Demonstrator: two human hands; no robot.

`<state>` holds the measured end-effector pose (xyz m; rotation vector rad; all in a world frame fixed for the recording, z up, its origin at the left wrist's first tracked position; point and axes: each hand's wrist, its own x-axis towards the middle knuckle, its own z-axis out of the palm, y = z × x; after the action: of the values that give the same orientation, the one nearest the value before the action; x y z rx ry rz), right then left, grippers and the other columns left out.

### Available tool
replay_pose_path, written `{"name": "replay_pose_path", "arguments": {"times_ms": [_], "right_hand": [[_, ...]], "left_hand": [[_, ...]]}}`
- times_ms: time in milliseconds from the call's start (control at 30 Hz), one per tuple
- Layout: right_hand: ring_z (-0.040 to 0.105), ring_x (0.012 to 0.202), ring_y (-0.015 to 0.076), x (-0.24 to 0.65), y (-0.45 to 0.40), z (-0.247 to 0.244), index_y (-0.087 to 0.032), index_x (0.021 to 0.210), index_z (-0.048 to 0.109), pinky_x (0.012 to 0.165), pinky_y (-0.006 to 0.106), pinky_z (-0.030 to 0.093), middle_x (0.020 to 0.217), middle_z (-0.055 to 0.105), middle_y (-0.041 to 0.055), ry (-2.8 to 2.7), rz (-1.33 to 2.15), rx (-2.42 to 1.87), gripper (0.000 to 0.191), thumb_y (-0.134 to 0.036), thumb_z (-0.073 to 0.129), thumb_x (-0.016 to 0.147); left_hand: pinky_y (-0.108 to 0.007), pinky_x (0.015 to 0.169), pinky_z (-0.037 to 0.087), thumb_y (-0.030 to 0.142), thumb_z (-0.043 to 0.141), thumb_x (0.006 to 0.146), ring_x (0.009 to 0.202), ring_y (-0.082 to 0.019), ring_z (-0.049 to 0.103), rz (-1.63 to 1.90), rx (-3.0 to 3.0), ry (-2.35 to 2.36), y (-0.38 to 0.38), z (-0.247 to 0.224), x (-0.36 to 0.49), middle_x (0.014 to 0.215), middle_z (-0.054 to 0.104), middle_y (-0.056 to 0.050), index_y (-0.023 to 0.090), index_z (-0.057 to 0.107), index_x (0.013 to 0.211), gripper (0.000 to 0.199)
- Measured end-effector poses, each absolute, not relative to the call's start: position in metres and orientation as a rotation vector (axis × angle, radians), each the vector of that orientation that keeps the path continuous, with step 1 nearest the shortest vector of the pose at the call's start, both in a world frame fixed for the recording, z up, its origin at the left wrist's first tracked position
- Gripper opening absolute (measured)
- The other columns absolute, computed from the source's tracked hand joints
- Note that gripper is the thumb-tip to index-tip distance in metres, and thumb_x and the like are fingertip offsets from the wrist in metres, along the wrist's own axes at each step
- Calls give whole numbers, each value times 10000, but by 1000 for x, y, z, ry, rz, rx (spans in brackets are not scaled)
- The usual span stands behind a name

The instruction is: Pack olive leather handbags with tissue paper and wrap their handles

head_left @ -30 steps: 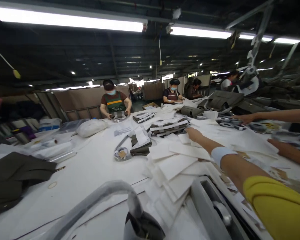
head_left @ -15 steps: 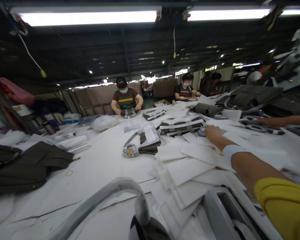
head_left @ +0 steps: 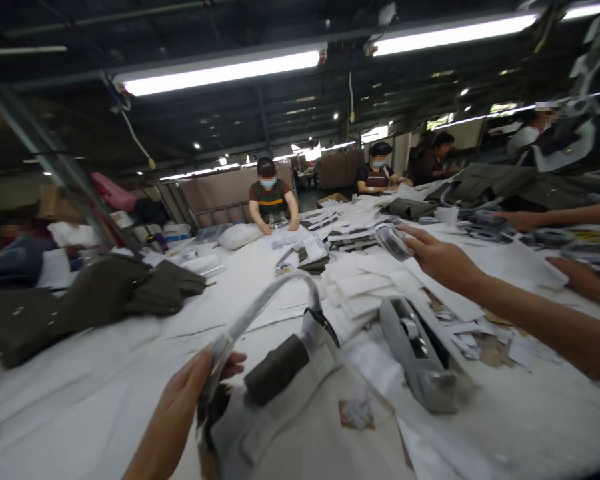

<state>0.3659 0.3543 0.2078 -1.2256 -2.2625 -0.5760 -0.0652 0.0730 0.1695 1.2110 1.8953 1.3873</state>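
A dark bag (head_left: 277,373) lies before me, its long handle (head_left: 267,300) wrapped in pale, cloudy material and arching upward. My left hand (head_left: 195,380) is closed around the handle's near-left end, with the fingertips showing past it. My right hand (head_left: 437,260), reaching forward over the table, pinches a coiled grey strap (head_left: 393,241) that looks wrapped in clear plastic. Beneath that arm lie loose white sheets (head_left: 363,287). A grey tape dispenser (head_left: 417,353) stands to the right of the bag. The bag's lower part is blurred.
Wrapped bundles (head_left: 353,237) lie ahead. Dark bags (head_left: 95,287) are piled at left. A co-worker's hands (head_left: 523,220) are at the right among coiled straps. Another co-worker (head_left: 270,197) works across the table (head_left: 145,380). Paper scraps (head_left: 495,343) lie beside the dispenser.
My right hand now has the coiled strap up off the pile. My left hand has come into view on the bag's handle. The view has shifted, showing more of the bag.
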Motion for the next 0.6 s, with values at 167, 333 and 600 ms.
{"name": "replay_pose_path", "arguments": {"times_ms": [167, 333, 600], "right_hand": [[671, 1023, 226, 300, 251, 185, -291, 1309, 567, 786, 316, 544, 1559, 370, -17, -2459, -286, -1005, 563, -53, 389, 832], [610, 1194, 227, 225, 182, 156, -214, 1207, 639, 972, 341, 518, 1492, 473, 27, -2392, -134, -621, 551, 22, 347, 804], [675, 1037, 214, 146, 163, 150, -191, 1217, 619, 824, 291, 553, 1469, 498, 86, -2246, -306, -714, 430, -23, 438, 865]], "left_hand": [[-335, 801, 531, 693, 521, 843, 839, -210, 677, 1318, 1238, 1502, 78, 206, -61, 1039, 725, -135, 107, 695, 1058, 648], [-291, 696, 519, 702, 603, 785, 691, -160, 642, 1273, 1243, 1437, 84, 222, -68, 913, 723, -122, 107, 702, 957, 627], [-357, 660, 553, 761, 620, 725, 867, -269, 674, 986, 1312, 1479, 85, 241, -53, 1009, 705, -159, 133, 684, 923, 661]]}}
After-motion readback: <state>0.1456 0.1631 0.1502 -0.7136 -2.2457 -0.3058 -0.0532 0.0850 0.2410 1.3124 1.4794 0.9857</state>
